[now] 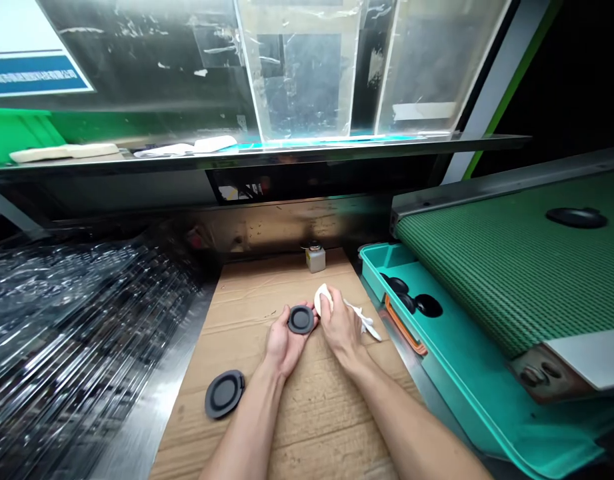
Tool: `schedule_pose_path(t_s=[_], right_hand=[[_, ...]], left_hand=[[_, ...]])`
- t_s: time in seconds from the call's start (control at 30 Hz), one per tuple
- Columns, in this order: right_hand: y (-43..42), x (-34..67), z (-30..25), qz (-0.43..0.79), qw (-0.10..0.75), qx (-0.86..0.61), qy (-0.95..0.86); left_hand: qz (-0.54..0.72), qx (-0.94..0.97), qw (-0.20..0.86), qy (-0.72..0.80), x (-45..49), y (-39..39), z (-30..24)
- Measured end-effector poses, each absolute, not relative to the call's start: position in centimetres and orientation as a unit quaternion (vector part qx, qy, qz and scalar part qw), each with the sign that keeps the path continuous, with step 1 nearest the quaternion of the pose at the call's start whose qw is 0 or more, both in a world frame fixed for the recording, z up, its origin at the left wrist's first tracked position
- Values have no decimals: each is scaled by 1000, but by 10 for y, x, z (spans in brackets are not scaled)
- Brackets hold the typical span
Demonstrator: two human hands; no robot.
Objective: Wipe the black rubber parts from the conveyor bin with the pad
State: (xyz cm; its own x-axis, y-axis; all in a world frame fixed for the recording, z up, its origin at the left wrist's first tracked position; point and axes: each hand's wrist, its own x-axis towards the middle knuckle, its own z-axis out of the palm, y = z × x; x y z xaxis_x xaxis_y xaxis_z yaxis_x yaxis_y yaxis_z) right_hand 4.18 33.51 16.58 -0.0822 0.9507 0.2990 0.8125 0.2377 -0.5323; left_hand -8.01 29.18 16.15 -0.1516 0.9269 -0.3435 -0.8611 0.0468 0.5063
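Note:
My left hand (284,341) cradles a round black rubber disc (301,319) on its fingers, palm up, above a flattened cardboard sheet (317,427). My right hand (341,325) pinches a white cloth (323,299) against the disc's upper right rim, and a tail of the cloth (367,321) trails to the right. A second black disc (225,393) lies flat on the cardboard, to the lower left of my left hand. A small bottle with a dark cap (315,259) stands at the cardboard's far end.
A teal tray (467,393) to the right holds several black discs (411,297). Beyond it runs a green mesh conveyor belt (511,267) carrying one black disc (576,217). Shiny ribbed plastic (77,313) fills the left side. A metal shelf (257,157) with white items crosses above.

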Motion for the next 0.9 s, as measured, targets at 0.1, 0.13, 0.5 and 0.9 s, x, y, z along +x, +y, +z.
schedule_pose_path(t_s=[0.1, 0.13, 0.5, 0.9], right_hand=[[331, 47, 166, 127, 343, -590, -720], [328, 47, 166, 132, 345, -578, -728], [340, 52, 166, 108, 305, -598, -734], [339, 56, 159, 136, 254, -599, -747]], left_hand=[[679, 45, 668, 302, -84, 293, 162], [681, 43, 667, 300, -84, 293, 162], [644, 147, 661, 356, -71, 283, 170], [756, 367, 328, 431, -39, 246, 214]])
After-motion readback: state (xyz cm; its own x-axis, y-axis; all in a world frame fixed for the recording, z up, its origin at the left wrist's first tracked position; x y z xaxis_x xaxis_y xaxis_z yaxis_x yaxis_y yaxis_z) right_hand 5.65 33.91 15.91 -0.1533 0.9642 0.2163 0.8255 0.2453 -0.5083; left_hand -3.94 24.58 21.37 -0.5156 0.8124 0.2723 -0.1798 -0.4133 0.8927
